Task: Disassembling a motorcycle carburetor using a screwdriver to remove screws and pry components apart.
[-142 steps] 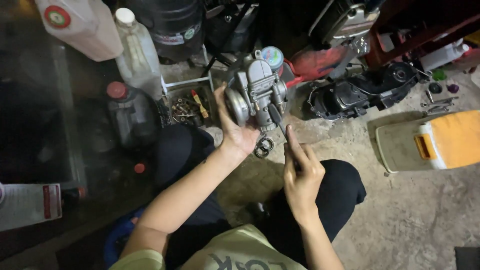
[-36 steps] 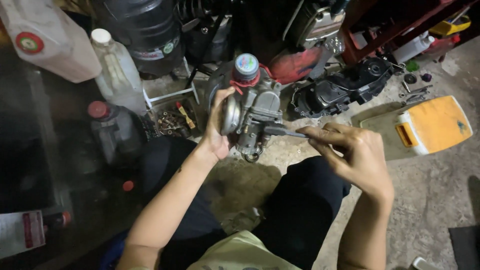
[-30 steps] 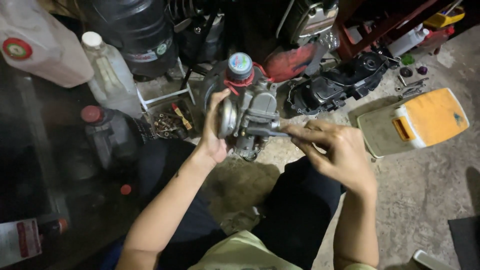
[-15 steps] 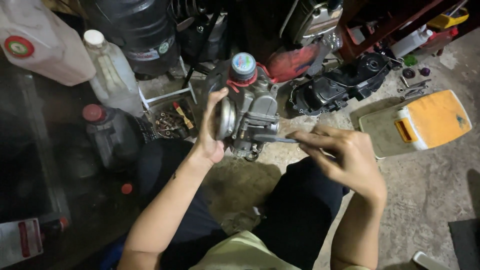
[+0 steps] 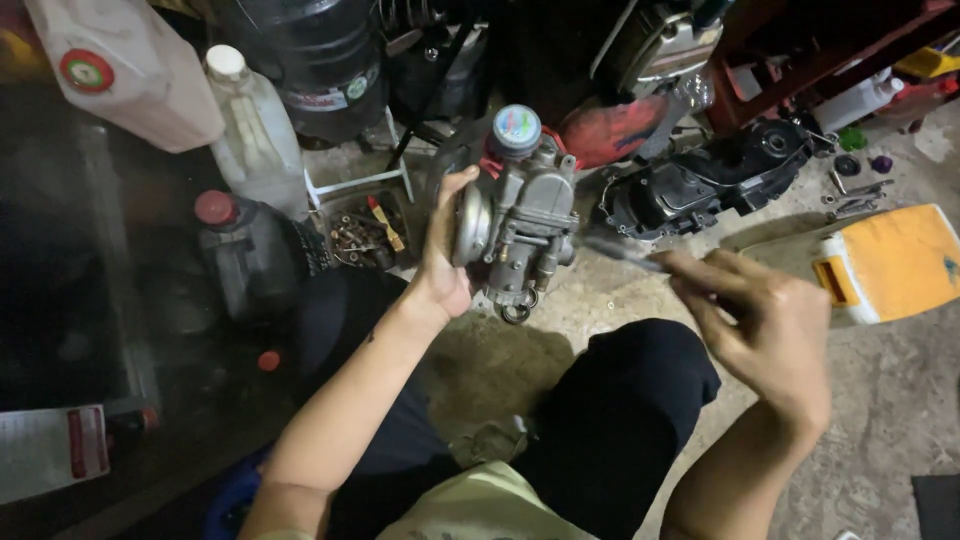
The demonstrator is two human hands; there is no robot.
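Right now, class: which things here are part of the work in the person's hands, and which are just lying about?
In hand:
- carburettor, gripped by the left hand
- slim tool, blurred, held by the right hand, tip at the carburettor

Lying about:
- clear bottle
- tray of screws
- yellow-lidded container
- black engine cover

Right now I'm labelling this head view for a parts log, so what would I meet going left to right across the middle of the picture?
Dark jug with a red cap → tray of small hardware → left hand → metal carburetor → black engine cover → right hand → yellow container.
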